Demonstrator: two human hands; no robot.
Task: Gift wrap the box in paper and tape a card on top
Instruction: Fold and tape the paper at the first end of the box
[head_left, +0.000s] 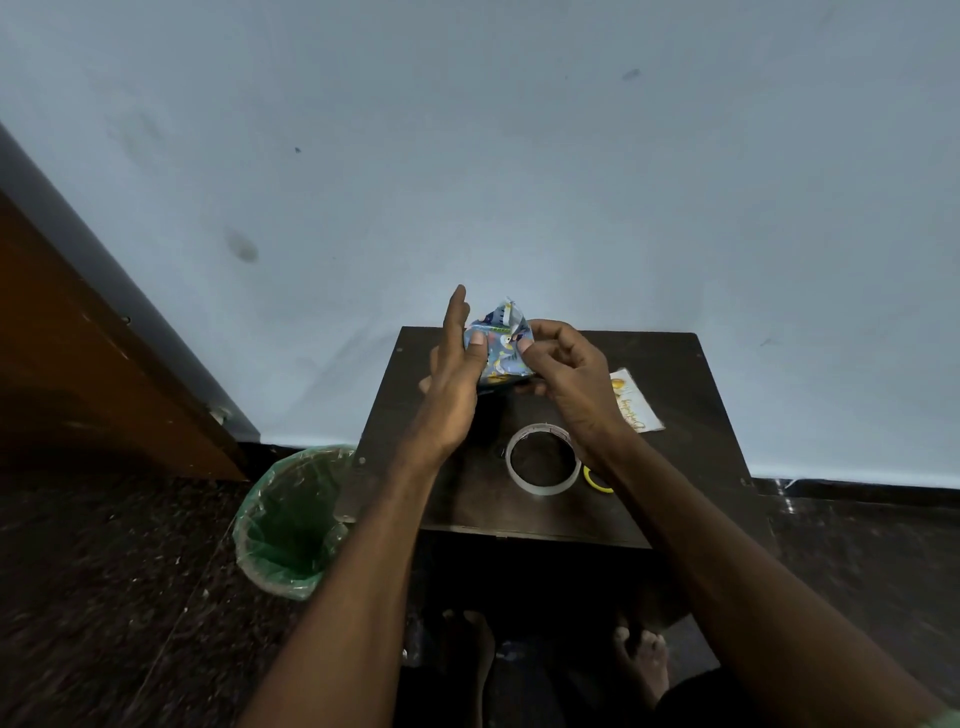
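— Looking at the box (498, 348), where does it sit?

— Between the two hands, lifted over the far part of the dark table (670, 457). It is wrapped in blue patterned paper, and a flap of paper sticks up at its top.

— How does the left hand (454, 374) hold it?

— Fingers stretched out flat along the box's left side, thumb pressed on the near face.

— And the right hand (563, 366)?

— Curled, its fingertips (527, 347) pinching the paper at the box's right edge.

— What else lies on the table?

— A roll of clear tape (543, 460) near the front, below the right wrist. The card (636, 400) lies to the right of the hands, apart from the box. Something yellow (597, 480) shows just beside the tape, mostly hidden by the forearm; I cannot tell what. A bin lined with green plastic (293, 519) stands on the floor left of the table.
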